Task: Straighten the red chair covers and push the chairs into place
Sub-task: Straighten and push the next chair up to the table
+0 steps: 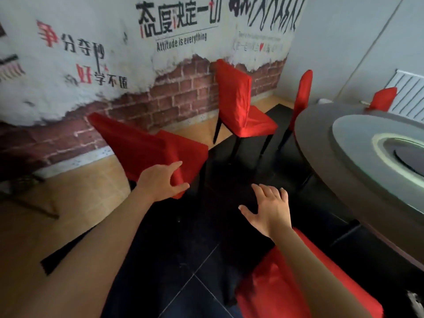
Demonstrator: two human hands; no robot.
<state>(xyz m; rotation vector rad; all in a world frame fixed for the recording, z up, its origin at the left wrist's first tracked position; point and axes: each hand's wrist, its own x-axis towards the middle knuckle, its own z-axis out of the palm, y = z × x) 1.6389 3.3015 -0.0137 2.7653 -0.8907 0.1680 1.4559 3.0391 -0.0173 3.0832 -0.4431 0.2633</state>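
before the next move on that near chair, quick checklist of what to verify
1. Left hand grips the red cover of the near chair: ok.
2. Right hand free, fingers spread, holding nothing: ok.
3. Near chair upright: not ok, it looks tilted.
4. Near chair pushed in at the round table: not ok, it stands apart.
5. Cover smooth all over: cannot tell.
6. Dark floor between chair and table free of obstacles: ok.

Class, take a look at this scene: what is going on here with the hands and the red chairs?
A person is tidying red-covered chairs beside a round table. The left hand grips the cover's corner on the nearest chair, which looks tilted and stands away from the table. The right hand hovers open above the dark floor, holding nothing. A second chair stands by the brick-pattern wall, also not pushed in.
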